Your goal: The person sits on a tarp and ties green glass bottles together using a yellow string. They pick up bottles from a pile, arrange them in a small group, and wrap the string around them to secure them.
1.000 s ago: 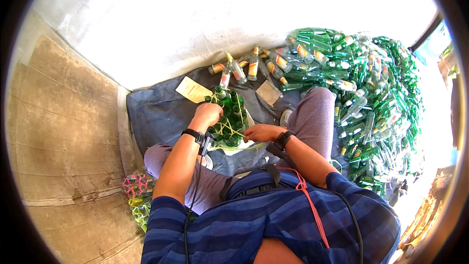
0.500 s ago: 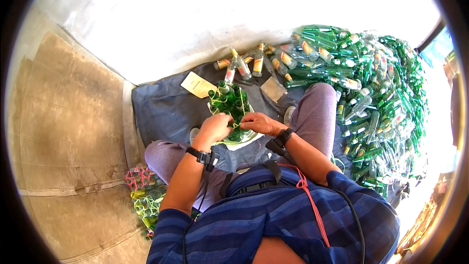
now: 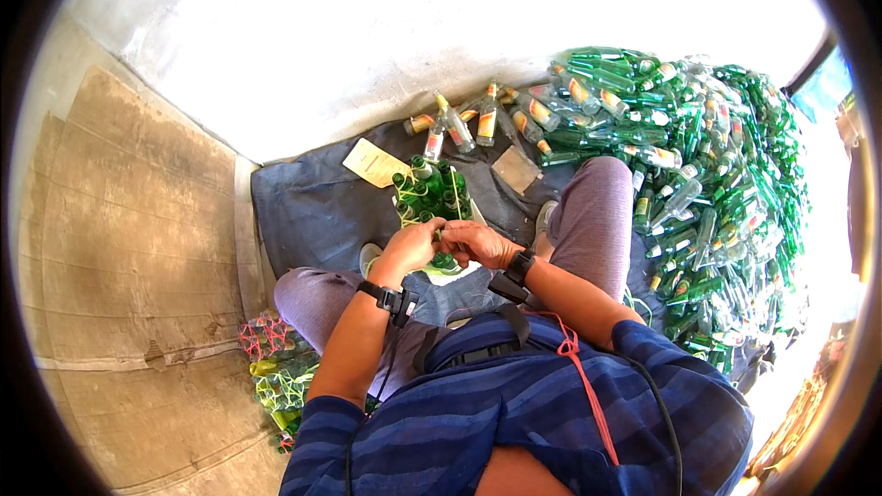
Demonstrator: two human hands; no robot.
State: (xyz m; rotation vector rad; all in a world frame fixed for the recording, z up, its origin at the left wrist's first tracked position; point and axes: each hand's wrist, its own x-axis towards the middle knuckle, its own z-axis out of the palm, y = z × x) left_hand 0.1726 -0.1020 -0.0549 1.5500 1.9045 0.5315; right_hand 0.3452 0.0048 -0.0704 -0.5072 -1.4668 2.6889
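Several green glass bottles point(image 3: 428, 180) stand upright, packed together in front of my crossed legs, with thin yellow-green string point(image 3: 410, 189) running around and between their necks. Over the near side of this bundle, my left hand point(image 3: 410, 246) and my right hand point(image 3: 481, 244) meet fingertip to fingertip. Both are closed in a pinch on the string; the pinched piece itself is mostly hidden by the fingers. A pale white rim or sheet point(image 3: 477, 213) shows beside and under the bottles.
Loose green and clear bottles point(image 3: 707, 184) form a large heap on the right. A few clear bottles point(image 3: 487, 118) stand by the wall. A yellowish card point(image 3: 375, 163) and a brown piece point(image 3: 516, 170) lie on the dark cloth point(image 3: 294, 207). Tied bundles point(image 3: 280, 386) sit at my left.
My hands have come closer together, the right one moving slightly left and down, so their fingertips now meet. The string that showed between them is now covered.
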